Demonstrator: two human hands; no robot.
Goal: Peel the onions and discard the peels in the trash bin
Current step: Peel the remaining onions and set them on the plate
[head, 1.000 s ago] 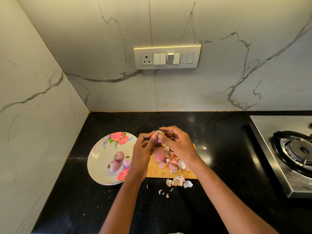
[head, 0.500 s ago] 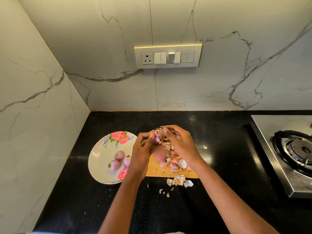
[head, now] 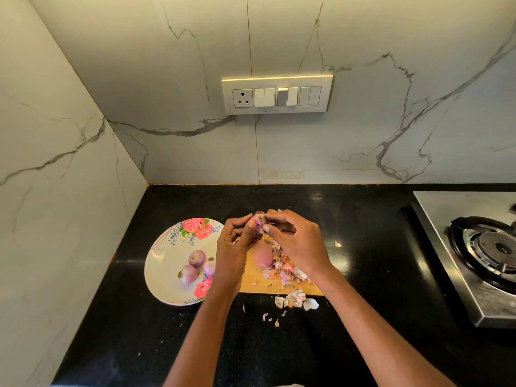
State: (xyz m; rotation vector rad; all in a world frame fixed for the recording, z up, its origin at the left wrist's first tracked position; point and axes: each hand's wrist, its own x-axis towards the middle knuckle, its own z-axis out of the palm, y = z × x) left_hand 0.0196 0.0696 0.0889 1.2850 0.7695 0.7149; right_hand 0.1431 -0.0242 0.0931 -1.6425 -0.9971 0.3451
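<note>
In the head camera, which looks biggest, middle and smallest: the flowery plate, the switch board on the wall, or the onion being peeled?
1. Flowery plate and switch board: look alike; the wall is farther, so unsure.
2. Onion being peeled: clearly smallest.

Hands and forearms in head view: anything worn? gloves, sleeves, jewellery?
Nothing worn shows. The left hand and right hand are bare, no gloves, no rings or watch visible. Both forearms are bare to the bottom edge of the frame, no sleeves or bands. Short, unpainted-looking nails.
</note>
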